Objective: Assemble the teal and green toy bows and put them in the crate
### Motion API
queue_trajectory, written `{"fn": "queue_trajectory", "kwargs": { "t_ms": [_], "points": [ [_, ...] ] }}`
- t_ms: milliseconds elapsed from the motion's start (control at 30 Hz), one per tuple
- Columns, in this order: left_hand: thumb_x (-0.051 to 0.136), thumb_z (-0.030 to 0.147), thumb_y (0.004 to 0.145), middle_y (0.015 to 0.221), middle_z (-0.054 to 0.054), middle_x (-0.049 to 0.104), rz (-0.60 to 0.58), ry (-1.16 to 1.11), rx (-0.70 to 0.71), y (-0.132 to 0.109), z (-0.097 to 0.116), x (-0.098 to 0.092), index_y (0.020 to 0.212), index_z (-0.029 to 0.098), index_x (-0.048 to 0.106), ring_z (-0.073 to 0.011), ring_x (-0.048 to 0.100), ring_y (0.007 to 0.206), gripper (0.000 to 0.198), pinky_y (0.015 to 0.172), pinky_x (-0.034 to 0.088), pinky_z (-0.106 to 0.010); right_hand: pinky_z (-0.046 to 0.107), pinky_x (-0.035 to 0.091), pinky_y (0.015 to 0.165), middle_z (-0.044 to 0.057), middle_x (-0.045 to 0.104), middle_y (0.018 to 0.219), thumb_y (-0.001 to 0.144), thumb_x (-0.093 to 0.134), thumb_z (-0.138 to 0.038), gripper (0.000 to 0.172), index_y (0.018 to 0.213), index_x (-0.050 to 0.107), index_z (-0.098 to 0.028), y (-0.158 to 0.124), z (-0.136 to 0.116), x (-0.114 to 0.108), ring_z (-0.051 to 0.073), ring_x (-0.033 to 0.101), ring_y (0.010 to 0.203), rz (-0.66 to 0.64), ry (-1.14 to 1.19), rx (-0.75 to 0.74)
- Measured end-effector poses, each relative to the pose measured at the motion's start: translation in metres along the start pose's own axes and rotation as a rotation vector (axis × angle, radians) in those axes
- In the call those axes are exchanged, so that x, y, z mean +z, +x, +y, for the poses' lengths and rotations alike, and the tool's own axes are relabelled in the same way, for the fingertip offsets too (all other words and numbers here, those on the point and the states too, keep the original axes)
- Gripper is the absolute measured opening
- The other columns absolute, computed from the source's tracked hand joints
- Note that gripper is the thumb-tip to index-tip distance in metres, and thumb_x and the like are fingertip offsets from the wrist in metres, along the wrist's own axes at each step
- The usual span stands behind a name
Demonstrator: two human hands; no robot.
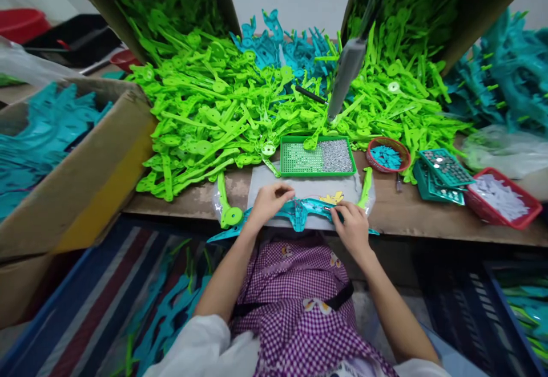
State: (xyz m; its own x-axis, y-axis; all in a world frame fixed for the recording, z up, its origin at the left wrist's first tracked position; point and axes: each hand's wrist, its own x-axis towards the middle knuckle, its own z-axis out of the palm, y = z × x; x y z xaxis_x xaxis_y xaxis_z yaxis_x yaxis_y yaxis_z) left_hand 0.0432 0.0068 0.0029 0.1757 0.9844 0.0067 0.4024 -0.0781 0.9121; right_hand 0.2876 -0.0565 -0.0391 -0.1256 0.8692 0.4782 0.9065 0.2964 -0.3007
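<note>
A teal plastic bow-shaped part (302, 211) lies across a clear plastic sheet at the near edge of the wooden bench (406, 211). My left hand (269, 201) pinches its left half, fingers curled on it. My right hand (353, 226) grips its right half, fingers closed on the part and on something small I cannot make out. Green plastic arms (226, 209) stick out at both ends of the teal part. Just beyond sits a green tray (317, 157) filled with small screws.
A large heap of green plastic arms (222, 109) covers the bench, with teal parts (295, 46) behind. A cardboard box of teal parts (51, 137) stands left. At right are a red basket (387, 154), green trays (443, 174) and a red bin (499, 197). A hanging grey tool (346, 75) is above.
</note>
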Motion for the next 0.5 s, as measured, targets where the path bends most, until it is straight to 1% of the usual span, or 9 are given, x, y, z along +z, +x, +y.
{"fn": "queue_trajectory", "kwargs": {
  "t_ms": [67, 133, 200, 267, 333, 400, 467, 500],
  "points": [
    [0.066, 0.032, 0.079, 0.081, -0.004, 0.072, -0.057, -0.004, 0.009, -0.025, -0.001, -0.007, 0.085, 0.016, 0.070, -0.0159, 0.065, 0.074, 0.017, 0.071, 0.051, -0.027, 0.034, 0.040, 0.087, 0.006, 0.069, 0.094, 0.093, 0.049, -0.031, 0.022, 0.087, 0.065, -0.018, 0.000, 0.001, 0.001, 0.018, 0.062, 0.091, -0.026, -0.011, 0.003],
    [0.067, 0.034, 0.079, 0.084, -0.003, 0.072, -0.109, -0.008, 0.014, -0.044, 0.001, -0.008, 0.086, 0.017, 0.070, -0.0159, 0.065, 0.076, 0.018, 0.071, 0.052, -0.027, 0.035, 0.040, 0.088, 0.007, 0.068, 0.095, 0.094, 0.047, -0.032, 0.023, 0.089, 0.065, -0.018, 0.000, 0.002, 0.000, 0.019, 0.062, 0.092, -0.062, -0.004, 0.008],
    [0.069, 0.035, 0.078, 0.086, -0.003, 0.071, -0.137, -0.029, 0.014, -0.052, 0.005, -0.006, 0.087, 0.018, 0.070, -0.0154, 0.065, 0.078, 0.019, 0.072, 0.053, -0.027, 0.037, 0.041, 0.089, 0.009, 0.067, 0.101, 0.094, 0.047, -0.033, 0.024, 0.091, 0.066, -0.018, -0.002, 0.000, -0.005, 0.021, 0.061, 0.096, -0.063, 0.009, 0.025],
    [0.070, 0.036, 0.077, 0.084, -0.003, 0.070, -0.139, -0.082, -0.023, -0.051, 0.007, -0.001, 0.087, 0.017, 0.070, -0.0145, 0.064, 0.074, 0.021, 0.069, 0.053, -0.026, 0.040, 0.042, 0.090, 0.011, 0.066, 0.107, 0.093, 0.049, -0.036, 0.024, 0.095, 0.066, -0.018, -0.004, -0.010, -0.012, 0.023, 0.059, 0.101, -0.002, 0.025, 0.059],
    [0.069, 0.037, 0.077, 0.076, -0.003, 0.068, -0.146, -0.170, -0.104, -0.044, 0.007, 0.003, 0.086, 0.015, 0.068, -0.0132, 0.062, 0.067, 0.024, 0.063, 0.052, -0.026, 0.038, 0.045, 0.085, 0.011, 0.067, 0.101, 0.091, 0.052, -0.038, 0.025, 0.101, 0.065, -0.019, -0.006, -0.030, -0.020, 0.023, 0.061, 0.095, 0.024, 0.094, 0.081],
    [0.071, 0.038, 0.075, 0.071, -0.002, 0.067, -0.150, -0.259, -0.176, -0.037, 0.007, 0.007, 0.085, 0.014, 0.066, -0.0121, 0.060, 0.062, 0.026, 0.061, 0.051, -0.025, 0.032, 0.047, 0.073, 0.007, 0.068, 0.087, 0.089, 0.055, -0.041, 0.031, 0.110, 0.062, -0.019, -0.008, -0.057, -0.022, 0.019, 0.063, 0.080, -0.056, 0.206, 0.066],
    [0.070, 0.040, 0.075, 0.072, -0.001, 0.066, -0.151, -0.303, -0.194, -0.036, 0.008, 0.009, 0.083, 0.014, 0.065, -0.0120, 0.060, 0.065, 0.028, 0.063, 0.050, -0.024, 0.029, 0.047, 0.062, 0.004, 0.067, 0.078, 0.088, 0.055, -0.045, 0.041, 0.118, 0.058, -0.016, -0.009, -0.083, -0.017, 0.017, 0.062, 0.066, -0.148, 0.284, 0.070],
    [0.068, 0.041, 0.076, 0.073, -0.002, 0.066, -0.150, -0.307, -0.188, -0.037, 0.009, 0.010, 0.082, 0.014, 0.064, -0.0122, 0.060, 0.067, 0.029, 0.065, 0.049, -0.024, 0.028, 0.046, 0.060, 0.004, 0.068, 0.077, 0.089, 0.054, -0.045, 0.043, 0.119, 0.057, -0.014, -0.009, -0.094, -0.012, 0.016, 0.062, 0.063, -0.161, 0.303, 0.094]
  ]
}}
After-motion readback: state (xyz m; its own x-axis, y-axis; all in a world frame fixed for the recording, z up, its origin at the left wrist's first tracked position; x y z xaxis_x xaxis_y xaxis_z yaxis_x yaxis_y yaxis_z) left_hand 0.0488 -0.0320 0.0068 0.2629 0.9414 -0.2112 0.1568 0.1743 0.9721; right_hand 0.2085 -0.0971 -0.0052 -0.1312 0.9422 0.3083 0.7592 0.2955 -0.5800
